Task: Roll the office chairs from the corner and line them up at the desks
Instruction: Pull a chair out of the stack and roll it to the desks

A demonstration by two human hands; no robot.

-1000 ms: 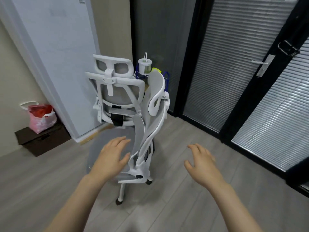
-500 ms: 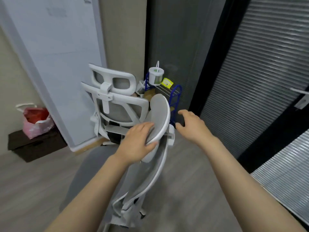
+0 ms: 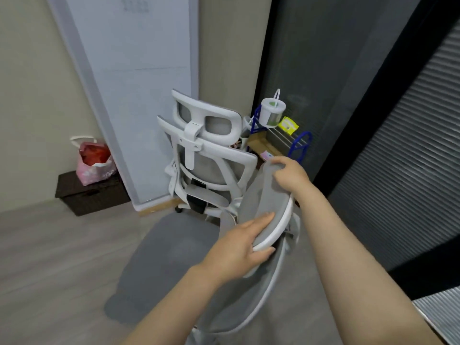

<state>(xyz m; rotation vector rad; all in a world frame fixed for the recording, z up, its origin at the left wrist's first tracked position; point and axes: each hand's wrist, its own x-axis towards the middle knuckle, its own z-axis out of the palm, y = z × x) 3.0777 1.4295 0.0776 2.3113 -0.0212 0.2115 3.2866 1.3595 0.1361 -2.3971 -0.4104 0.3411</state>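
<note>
Gripping near chair's headrest [image 3: 267,195]: left hand [image 3: 240,247] at 6 o'clock, right hand [image 3: 290,176] at 12, apparently curled over. Second chair [image 3: 206,158] behind.

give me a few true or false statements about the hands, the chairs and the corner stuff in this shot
1. Both hands hold the grey headrest of the nearer white-framed mesh office chair. True: the left hand grips its lower edge, the right hand its top.
2. The second white-framed office chair lies tipped over on the floor. False: it stands upright in the corner.
3. A pink bag sits on a dark brown box. True.
4. The white lidded tub with a handle sits on the floor. False: it sits on the blue wire rack.
</note>
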